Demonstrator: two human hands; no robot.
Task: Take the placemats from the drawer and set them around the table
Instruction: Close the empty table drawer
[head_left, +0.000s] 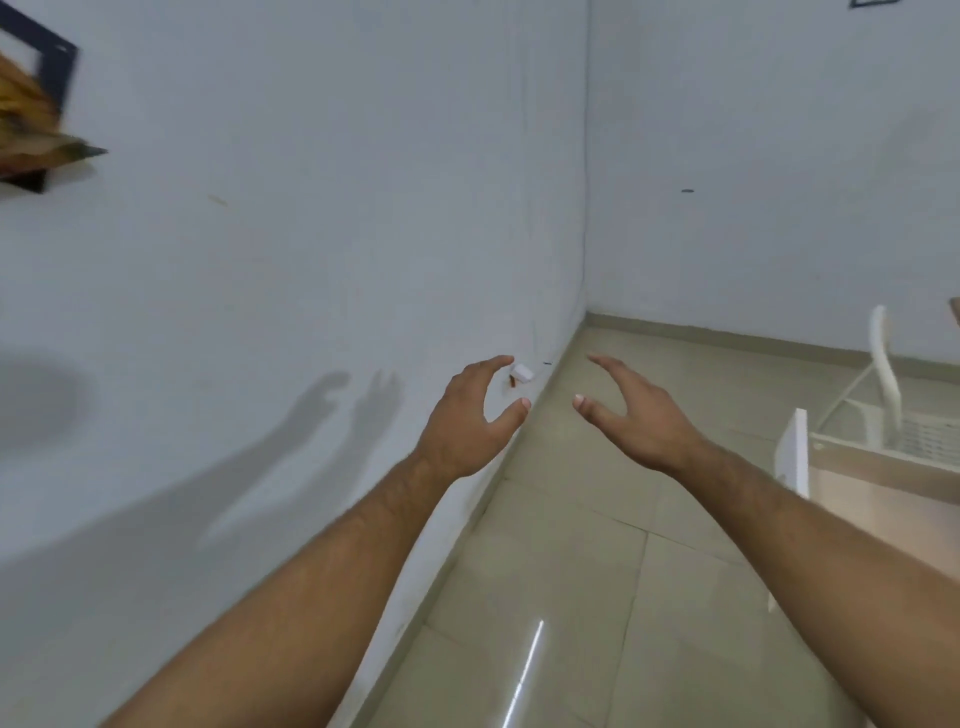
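- Both of my bare forearms reach forward from the bottom edge, the hands raised in the air in front of me.
- My left hand (467, 415) is curved into a loose C, its fingers (488, 366) well apart from the thumb; it holds nothing and touches nothing.
- My right hand (636, 415) mirrors it, fingers (605, 364) spread away from the thumb, empty, a clear gap between the two hands.
- Beyond my left fingers stands a white wall (311, 234), carrying the shadows of both hands.
- Below and past my right fingers lies a tiled floor (597, 545).
- Well to the right of my right hand is the edge of a pale worktop (883, 478), with a white chair (885, 379) behind it.
- I cannot see the placemats or the drawer anywhere.
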